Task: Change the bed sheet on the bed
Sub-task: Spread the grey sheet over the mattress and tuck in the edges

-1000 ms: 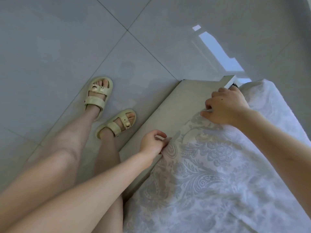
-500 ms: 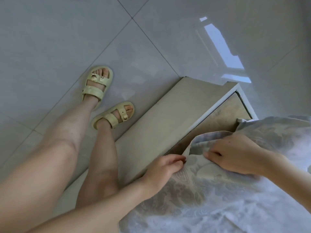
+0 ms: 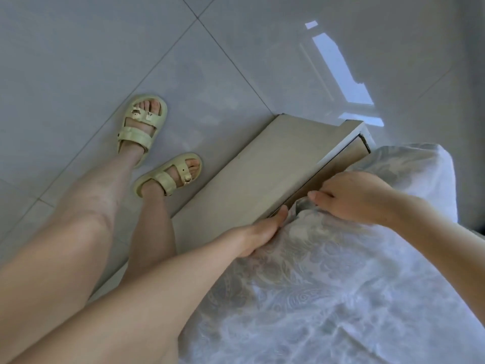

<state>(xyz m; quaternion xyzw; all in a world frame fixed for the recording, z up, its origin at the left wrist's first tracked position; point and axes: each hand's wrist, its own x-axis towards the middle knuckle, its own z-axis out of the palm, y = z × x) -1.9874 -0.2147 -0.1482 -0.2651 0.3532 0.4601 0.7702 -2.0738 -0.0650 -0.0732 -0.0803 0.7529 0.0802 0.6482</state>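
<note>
A white bed sheet (image 3: 328, 298) with a grey-blue paisley pattern covers the mattress at the lower right, up to its corner (image 3: 420, 164). My left hand (image 3: 258, 236) lies at the sheet's side edge against the beige bed frame (image 3: 262, 177). Its thumb stretches along the frame and its fingers are tucked out of sight under the fabric. My right hand (image 3: 351, 197) grips a bunched fold of the sheet just beyond it, fingers curled down at the gap between mattress and frame. A narrow strip of the brown bed base (image 3: 349, 156) shows there.
Glossy grey floor tiles (image 3: 105, 61) fill the left and top, with a bright window reflection (image 3: 341, 72). My bare legs and feet in pale yellow sandals (image 3: 143, 127) stand close beside the frame. A dark gap (image 3: 481, 227) shows at the far right.
Half a second ago the sheet corner was lifted, baring a wide piece of the bed base. Now it is back down near the frame, with both hands moved to the side edge.
</note>
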